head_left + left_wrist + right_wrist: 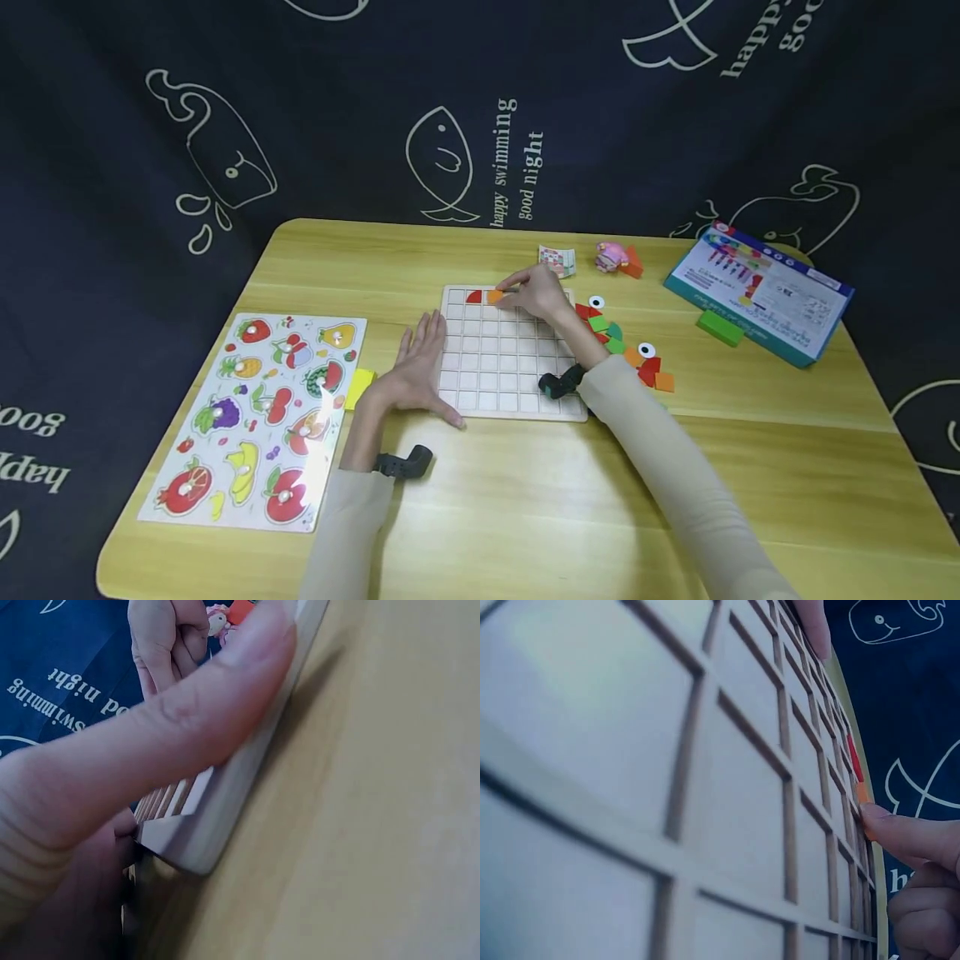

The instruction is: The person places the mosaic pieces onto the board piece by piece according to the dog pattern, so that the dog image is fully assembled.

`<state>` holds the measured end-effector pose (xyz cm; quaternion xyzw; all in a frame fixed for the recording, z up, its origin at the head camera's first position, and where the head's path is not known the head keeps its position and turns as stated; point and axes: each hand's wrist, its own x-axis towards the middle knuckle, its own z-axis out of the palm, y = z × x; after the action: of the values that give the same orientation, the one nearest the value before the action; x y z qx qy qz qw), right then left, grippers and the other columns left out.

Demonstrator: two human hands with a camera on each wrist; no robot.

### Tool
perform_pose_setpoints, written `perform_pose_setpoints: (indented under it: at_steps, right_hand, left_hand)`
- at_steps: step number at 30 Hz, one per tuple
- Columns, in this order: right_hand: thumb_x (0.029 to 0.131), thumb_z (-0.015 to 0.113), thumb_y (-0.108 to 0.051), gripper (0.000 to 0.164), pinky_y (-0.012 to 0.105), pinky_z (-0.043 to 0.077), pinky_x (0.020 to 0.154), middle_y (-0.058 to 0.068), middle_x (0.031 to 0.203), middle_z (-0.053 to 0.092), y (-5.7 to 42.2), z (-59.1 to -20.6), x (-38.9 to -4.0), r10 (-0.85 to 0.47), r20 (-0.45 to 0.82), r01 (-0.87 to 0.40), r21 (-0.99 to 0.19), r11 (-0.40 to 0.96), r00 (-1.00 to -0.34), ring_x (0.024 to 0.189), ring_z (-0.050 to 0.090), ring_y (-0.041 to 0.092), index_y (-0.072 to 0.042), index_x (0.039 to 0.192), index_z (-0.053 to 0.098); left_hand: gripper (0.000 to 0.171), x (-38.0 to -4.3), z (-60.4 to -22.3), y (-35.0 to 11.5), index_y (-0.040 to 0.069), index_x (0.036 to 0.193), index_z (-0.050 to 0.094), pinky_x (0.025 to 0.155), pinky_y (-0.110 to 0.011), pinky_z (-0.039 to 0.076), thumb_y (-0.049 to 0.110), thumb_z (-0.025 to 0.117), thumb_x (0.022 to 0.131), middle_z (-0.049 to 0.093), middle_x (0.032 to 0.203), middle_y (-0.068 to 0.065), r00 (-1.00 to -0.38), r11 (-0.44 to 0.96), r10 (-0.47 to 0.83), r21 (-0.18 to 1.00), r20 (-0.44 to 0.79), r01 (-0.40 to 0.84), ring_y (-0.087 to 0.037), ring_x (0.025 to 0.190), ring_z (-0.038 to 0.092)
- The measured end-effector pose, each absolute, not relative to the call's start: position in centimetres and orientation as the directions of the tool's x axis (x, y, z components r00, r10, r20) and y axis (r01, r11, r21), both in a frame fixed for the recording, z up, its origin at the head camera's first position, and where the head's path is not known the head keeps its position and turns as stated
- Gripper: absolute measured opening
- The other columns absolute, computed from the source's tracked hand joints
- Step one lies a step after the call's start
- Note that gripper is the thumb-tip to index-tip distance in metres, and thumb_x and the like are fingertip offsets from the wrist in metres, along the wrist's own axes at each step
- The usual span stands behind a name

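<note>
A white wooden grid board (480,367) lies on the table, divided into small square cells by raised strips. In its far row sit a red quarter-round tile (474,297) and, just right of it, an orange square tile (494,297). My right hand (536,293) reaches over the board and pinches the orange tile; the right wrist view shows the thumb (900,829) right on it, the other fingers curled. Spread along the board's left edge, my left hand (412,367) has its fingers straight and its thumb (172,720) at the near left corner.
Right of the board lie several loose coloured tiles (615,332) and eye discs (596,302). A fruit puzzle board (255,425) and yellow block (360,388) are on the left. Farther right are a box (757,292) and green block (720,328); a pink figure (611,257) stands behind.
</note>
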<state>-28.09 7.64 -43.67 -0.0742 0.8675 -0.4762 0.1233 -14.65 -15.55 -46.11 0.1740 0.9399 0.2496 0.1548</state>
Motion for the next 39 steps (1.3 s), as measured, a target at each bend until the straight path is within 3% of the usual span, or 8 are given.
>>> perform_pose_setpoints:
  at_steps: [7, 9, 15, 18, 22, 25, 32, 39]
  right_hand:
    - [0.072, 0.085, -0.013, 0.024, 0.023, 0.024, 0.046, -0.006, 0.044, 0.05, 7.4, -43.8, -28.0, -0.25, -0.117, -0.04, -0.837, 0.546, -0.961, 0.042, 0.025, 0.006, -0.006, 0.093, 0.078]
    - [0.072, 0.085, -0.014, 0.023, 0.023, 0.026, 0.045, -0.006, 0.045, 0.053, 7.3, -43.7, -28.0, -0.245, -0.103, -0.058, -0.82, 0.57, -0.964, 0.041, 0.027, 0.006, -0.007, 0.093, 0.078]
    - [0.073, 0.084, -0.014, 0.022, 0.023, 0.026, 0.044, 0.008, 0.064, 0.069, 6.9, -43.7, -27.9, -0.239, -0.105, -0.051, -0.822, 0.568, -0.965, 0.04, 0.027, 0.006, -0.009, 0.093, 0.079]
    - [0.075, 0.083, -0.013, 0.025, 0.023, 0.025, 0.045, 0.007, 0.071, 0.07, 7.3, -43.6, -27.8, -0.267, -0.13, -0.034, -0.846, 0.532, -0.955, 0.042, 0.026, 0.007, -0.01, 0.099, 0.078]
    - [0.079, 0.079, -0.016, 0.031, 0.023, 0.024, 0.044, -0.005, 0.053, 0.049, 10.0, -42.6, -27.1, -0.271, -0.149, -0.021, -0.843, 0.538, -0.951, 0.044, 0.026, 0.009, -0.013, 0.11, 0.074]
    - [0.081, 0.078, -0.019, 0.033, 0.025, 0.022, 0.042, -0.005, 0.048, 0.032, 13.7, -41.8, -26.3, -0.216, -0.133, -0.023, -0.803, 0.595, -0.967, 0.044, 0.026, 0.012, -0.012, 0.113, 0.073]
    - [0.082, 0.078, -0.028, 0.029, 0.029, 0.024, 0.047, -0.001, 0.058, 0.038, 20.7, -42.3, -24.6, -0.01, -0.222, 0.155, -0.712, 0.685, -0.975, 0.053, 0.036, 0.02, -0.013, 0.106, 0.076]
    - [0.081, 0.078, -0.03, 0.032, 0.028, 0.024, 0.051, -0.004, 0.056, 0.04, 20.9, -43.7, -25.4, -0.006, -0.26, 0.2, -0.76, 0.619, -0.966, 0.062, 0.04, 0.022, -0.015, 0.109, 0.075]
  left_hand:
    - [0.164, -14.6, -46.2, -15.2, 0.009, 0.153, -0.016, 0.122, -0.05, -0.013, 0.072, 0.085, 0.04, -0.022, 0.161, -0.008, -0.909, 0.812, 0.367, 0.546, -0.199, 0.208, -0.025, 0.149, -0.023]
    - [0.163, -14.6, -46.3, -15.2, 0.009, 0.153, -0.015, 0.122, -0.049, -0.012, 0.073, 0.084, 0.04, -0.022, 0.161, -0.007, -0.911, 0.815, 0.361, 0.542, -0.198, 0.205, -0.024, 0.149, -0.022]
    - [0.163, -14.6, -46.0, -15.2, 0.009, 0.153, -0.015, 0.122, -0.05, -0.012, 0.07, 0.086, 0.04, -0.021, 0.162, -0.008, -0.91, 0.817, 0.362, 0.539, -0.2, 0.207, -0.025, 0.149, -0.022]
    - [0.162, -14.6, -45.9, -15.2, 0.009, 0.153, -0.015, 0.122, -0.05, -0.012, 0.069, 0.086, 0.041, -0.021, 0.162, -0.008, -0.909, 0.816, 0.366, 0.539, -0.199, 0.21, -0.025, 0.149, -0.022]
    - [0.161, -14.5, -46.0, -15.1, 0.009, 0.153, -0.015, 0.122, -0.05, -0.012, 0.068, 0.086, 0.042, -0.022, 0.161, -0.009, -0.905, 0.809, 0.376, 0.547, -0.199, 0.216, -0.026, 0.149, -0.022]
    - [0.161, -14.6, -46.1, -15.2, 0.009, 0.153, -0.015, 0.122, -0.05, -0.011, 0.069, 0.086, 0.042, -0.021, 0.161, -0.009, -0.907, 0.807, 0.376, 0.548, -0.19, 0.22, -0.026, 0.149, -0.022]
    - [0.161, -14.6, -46.2, -15.7, 0.01, 0.154, -0.012, 0.122, -0.052, -0.009, 0.071, 0.085, 0.042, -0.02, 0.162, -0.008, -0.919, 0.819, 0.352, 0.534, -0.176, 0.211, -0.026, 0.15, -0.02]
    - [0.16, -14.5, -46.4, -15.0, 0.009, 0.154, -0.012, 0.122, -0.052, -0.009, 0.072, 0.084, 0.043, -0.02, 0.162, -0.008, -0.913, 0.803, 0.373, 0.55, -0.167, 0.228, -0.026, 0.15, -0.02]
